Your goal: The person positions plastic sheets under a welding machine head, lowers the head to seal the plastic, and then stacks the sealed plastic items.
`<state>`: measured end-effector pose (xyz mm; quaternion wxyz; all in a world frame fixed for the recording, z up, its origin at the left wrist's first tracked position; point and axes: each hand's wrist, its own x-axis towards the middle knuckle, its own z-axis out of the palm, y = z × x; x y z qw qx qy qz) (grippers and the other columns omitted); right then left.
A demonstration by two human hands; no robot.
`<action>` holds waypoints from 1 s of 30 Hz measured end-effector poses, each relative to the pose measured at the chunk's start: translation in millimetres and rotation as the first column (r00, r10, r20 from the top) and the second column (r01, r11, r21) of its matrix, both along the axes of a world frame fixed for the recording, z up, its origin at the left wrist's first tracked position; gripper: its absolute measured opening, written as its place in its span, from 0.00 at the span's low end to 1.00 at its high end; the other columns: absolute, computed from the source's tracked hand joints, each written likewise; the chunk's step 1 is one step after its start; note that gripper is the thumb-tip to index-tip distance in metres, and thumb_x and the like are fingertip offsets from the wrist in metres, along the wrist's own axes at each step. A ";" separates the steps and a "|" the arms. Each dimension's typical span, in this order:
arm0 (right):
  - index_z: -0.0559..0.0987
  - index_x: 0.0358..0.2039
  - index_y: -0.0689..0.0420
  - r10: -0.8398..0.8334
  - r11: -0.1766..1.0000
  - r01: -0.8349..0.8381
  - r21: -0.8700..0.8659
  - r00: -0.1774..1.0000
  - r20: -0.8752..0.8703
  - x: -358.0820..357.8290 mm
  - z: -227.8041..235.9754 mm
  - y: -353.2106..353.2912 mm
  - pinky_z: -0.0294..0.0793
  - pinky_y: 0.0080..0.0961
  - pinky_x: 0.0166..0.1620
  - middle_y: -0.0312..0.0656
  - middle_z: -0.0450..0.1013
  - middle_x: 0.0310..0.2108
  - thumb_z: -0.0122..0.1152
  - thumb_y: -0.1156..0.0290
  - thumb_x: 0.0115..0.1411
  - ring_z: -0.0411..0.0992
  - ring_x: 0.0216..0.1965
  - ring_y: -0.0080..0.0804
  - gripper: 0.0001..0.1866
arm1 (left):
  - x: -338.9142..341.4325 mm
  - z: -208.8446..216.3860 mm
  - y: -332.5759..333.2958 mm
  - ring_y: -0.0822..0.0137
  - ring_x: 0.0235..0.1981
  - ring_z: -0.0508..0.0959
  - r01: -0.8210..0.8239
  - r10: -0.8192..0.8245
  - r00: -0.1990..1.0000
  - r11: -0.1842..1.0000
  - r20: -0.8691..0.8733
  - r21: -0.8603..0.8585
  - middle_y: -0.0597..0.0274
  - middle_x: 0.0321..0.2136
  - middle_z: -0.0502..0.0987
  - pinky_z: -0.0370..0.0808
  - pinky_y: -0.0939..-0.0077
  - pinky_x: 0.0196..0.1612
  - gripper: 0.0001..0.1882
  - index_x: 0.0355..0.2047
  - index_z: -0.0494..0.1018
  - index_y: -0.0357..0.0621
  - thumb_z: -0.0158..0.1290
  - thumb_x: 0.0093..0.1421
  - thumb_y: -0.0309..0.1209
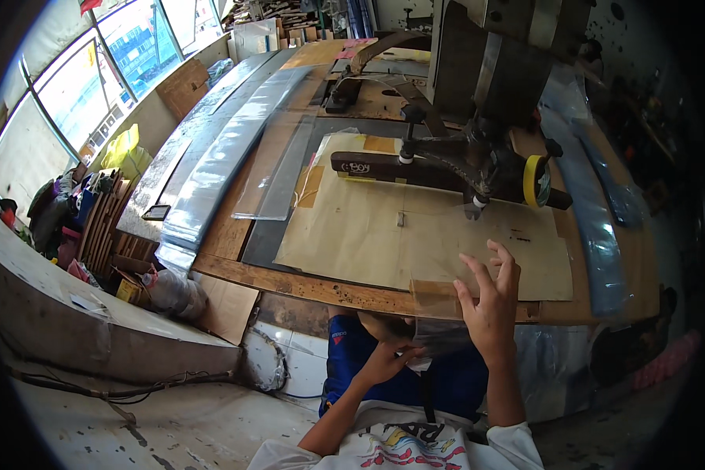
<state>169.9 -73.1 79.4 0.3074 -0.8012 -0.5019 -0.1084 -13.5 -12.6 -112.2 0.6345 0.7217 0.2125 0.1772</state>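
Observation:
Below the table's front edge, my left hand [385,362] is closed at the left edge of a clear plastic sheet [444,335], its fingertips partly blurred. The sheet hangs over the edge in front of my lap. My right hand [489,301] is raised just right of the sheet, fingers spread and curved, over the front of the yellowish work mat [352,243]. Whether its thumb touches the plastic is hard to tell. Beyond it, a dark press bar [399,174] under a metal machine head [493,70] lies across the mat. A small metal piece [400,219] sits mid-mat.
Long stacks of clear plastic film [219,168] lie along the table's left side, with more bluish film [583,211] on the right. A yellow tape roll [536,182] hangs on the press. Bags and wood strips [102,223] crowd the left wall. Cables [125,384] run lower left.

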 end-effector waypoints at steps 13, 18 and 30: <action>0.65 0.71 0.41 0.507 0.769 -0.454 -0.450 0.862 -0.004 24.9 -14.0 17.0 0.42 0.59 0.75 0.50 0.50 0.75 0.50 0.34 0.66 0.48 0.76 0.53 0.39 | -4.9 -31.4 12.7 0.61 0.43 0.85 0.100 -0.100 0.991 0.995 -0.091 -0.007 0.50 0.37 0.84 0.78 0.68 0.45 0.13 0.47 0.80 0.37 0.60 0.67 0.32; 0.65 0.71 0.45 0.447 0.838 -0.405 -0.366 0.894 0.035 47.1 -25.5 58.4 0.42 0.59 0.74 0.55 0.51 0.74 0.48 0.41 0.71 0.48 0.75 0.55 0.34 | 12.7 -48.0 7.6 0.59 0.41 0.86 -0.034 0.041 0.998 0.989 -0.043 0.147 0.49 0.39 0.86 0.79 0.66 0.46 0.14 0.43 0.82 0.35 0.64 0.63 0.33; 0.68 0.69 0.52 0.438 0.837 -0.406 -0.366 0.899 0.005 47.8 -9.1 52.1 0.45 0.59 0.74 0.53 0.56 0.73 0.50 0.40 0.69 0.52 0.74 0.57 0.37 | 23.3 -76.2 10.7 0.50 0.46 0.84 -0.229 0.215 0.965 0.970 -0.151 -0.084 0.43 0.46 0.83 0.78 0.62 0.51 0.15 0.48 0.80 0.36 0.61 0.60 0.25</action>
